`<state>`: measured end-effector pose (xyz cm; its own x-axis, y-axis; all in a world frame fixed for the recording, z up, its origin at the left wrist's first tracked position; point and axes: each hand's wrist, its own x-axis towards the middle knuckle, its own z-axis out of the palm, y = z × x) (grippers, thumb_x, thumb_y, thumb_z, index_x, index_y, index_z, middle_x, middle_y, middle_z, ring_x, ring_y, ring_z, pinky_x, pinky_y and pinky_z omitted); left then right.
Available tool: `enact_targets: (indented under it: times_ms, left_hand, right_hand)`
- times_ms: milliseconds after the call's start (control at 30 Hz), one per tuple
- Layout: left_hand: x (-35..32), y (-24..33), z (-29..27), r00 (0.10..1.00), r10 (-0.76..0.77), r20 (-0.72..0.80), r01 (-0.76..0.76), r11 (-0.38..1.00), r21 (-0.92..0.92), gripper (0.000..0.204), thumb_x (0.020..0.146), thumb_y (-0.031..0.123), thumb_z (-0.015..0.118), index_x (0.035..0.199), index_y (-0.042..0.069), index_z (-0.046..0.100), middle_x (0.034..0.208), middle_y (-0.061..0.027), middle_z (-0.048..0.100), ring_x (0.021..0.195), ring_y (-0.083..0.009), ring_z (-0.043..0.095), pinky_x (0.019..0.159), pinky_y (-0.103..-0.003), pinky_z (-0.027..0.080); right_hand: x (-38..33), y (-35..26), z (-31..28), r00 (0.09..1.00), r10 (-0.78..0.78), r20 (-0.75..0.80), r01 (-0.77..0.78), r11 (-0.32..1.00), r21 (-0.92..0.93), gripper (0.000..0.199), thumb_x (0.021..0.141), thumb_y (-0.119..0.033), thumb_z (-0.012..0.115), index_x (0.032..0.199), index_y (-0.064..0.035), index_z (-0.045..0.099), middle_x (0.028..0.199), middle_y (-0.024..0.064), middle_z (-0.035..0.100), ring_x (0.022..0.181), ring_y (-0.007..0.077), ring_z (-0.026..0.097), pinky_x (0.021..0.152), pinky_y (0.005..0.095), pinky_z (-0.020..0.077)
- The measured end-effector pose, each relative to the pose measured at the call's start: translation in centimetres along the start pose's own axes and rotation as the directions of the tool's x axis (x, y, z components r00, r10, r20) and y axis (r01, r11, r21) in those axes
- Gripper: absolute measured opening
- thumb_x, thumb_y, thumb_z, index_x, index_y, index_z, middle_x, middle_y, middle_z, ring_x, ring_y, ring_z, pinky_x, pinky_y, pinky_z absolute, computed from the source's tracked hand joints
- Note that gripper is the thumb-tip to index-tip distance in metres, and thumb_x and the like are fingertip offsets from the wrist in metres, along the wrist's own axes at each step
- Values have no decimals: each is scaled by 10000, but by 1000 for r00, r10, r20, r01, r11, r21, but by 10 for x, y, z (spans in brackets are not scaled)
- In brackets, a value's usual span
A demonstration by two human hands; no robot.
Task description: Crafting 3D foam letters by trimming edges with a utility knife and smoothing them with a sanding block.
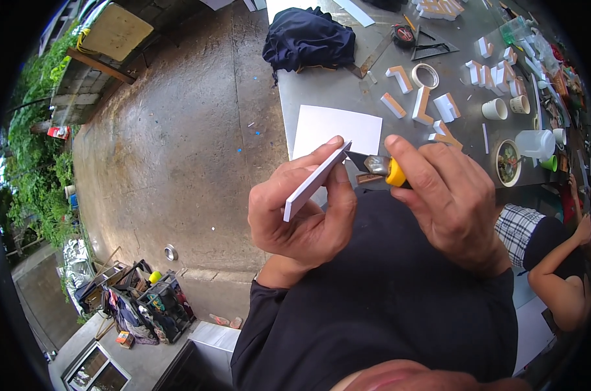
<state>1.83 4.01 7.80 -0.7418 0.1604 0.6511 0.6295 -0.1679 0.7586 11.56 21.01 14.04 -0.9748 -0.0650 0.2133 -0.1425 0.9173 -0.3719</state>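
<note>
My left hand (302, 208) pinches a narrow white strip of foam board (316, 182) between thumb and fingers, its edge turned up. In my right hand (448, 195) is a yellow utility knife (395, 173), gripped near its metal nose. The knife's dark blade touches the far end of the strip, close to my left thumb and fingertip. Both hands are held up in front of my body, above the near edge of the table. Beyond them a white sheet (337, 130) lies on the grey table (380, 62), partly hidden by my hands.
Several white-and-tan block pieces (422, 106) lie on the table around a tape roll (425, 76). Farther off are a tape measure (403, 36), a set square (435, 47) and dark cloth (308, 40). Cups (494, 109) and a potted plant (507, 161) stand right; another person (559, 274) sits nearby.
</note>
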Motion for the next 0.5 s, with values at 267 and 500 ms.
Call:
enact_targets:
  times_ms: [267, 500]
  left_hand:
    - [-21, -22, -2, 931, -362, 35, 363, 930, -53, 363, 955, -70, 652, 1269, -29, 475, 1062, -222, 733, 1036, -289, 742, 857, -315, 607]
    - [-137, -113, -32, 523, -843, 125, 850, 527, 3, 316, 1003, 16, 644, 1276, -24, 490, 1042, -180, 738, 960, -197, 732, 824, -321, 612]
  right_hand:
    - [-4, 9, 40, 992, 129, -17, -128, 991, 25, 478, 932, -238, 713, 1376, -93, 611, 893, 79, 598, 759, 261, 631, 648, 395, 516]
    - [-55, 48, 181, 879, 297, 372, -389, 900, 199, 432, 1027, -260, 604, 1421, -92, 542, 983, 136, 632, 914, 349, 668, 761, 457, 539]
